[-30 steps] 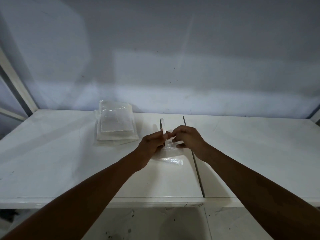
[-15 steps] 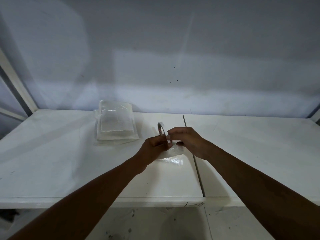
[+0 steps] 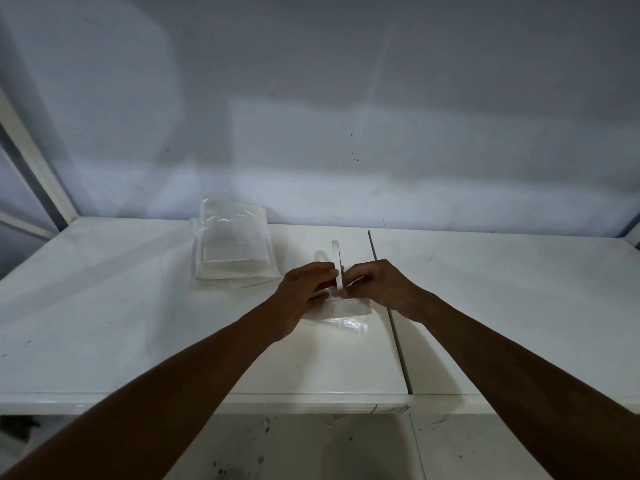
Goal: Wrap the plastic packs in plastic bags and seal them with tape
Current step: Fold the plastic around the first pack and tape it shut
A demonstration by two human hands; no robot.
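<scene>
Two bare hands meet in the middle of a white table. The left hand has its fingers curled round a thin roll of clear tape. The roll stands up on its edge, and its top pokes up above the fingertips. The right hand is just on the other side of the roll. Its fingers are bent and squeezed together at the roll's lower edge. Whether they hold a loose end of tape is too small to tell. Right under the fingers of both hands lies a small plastic pack in a clear bag, flat on the table. The bag's shiny end sticks out toward the person, below the fingers. Off to the left of the left hand's fingers, and farther back, sits a pile of packs, well apart from the hands. A thin dark line runs down the table just right of the right hand's fingers, passing under the right wrist. Behind it all is a plain grey wall.
</scene>
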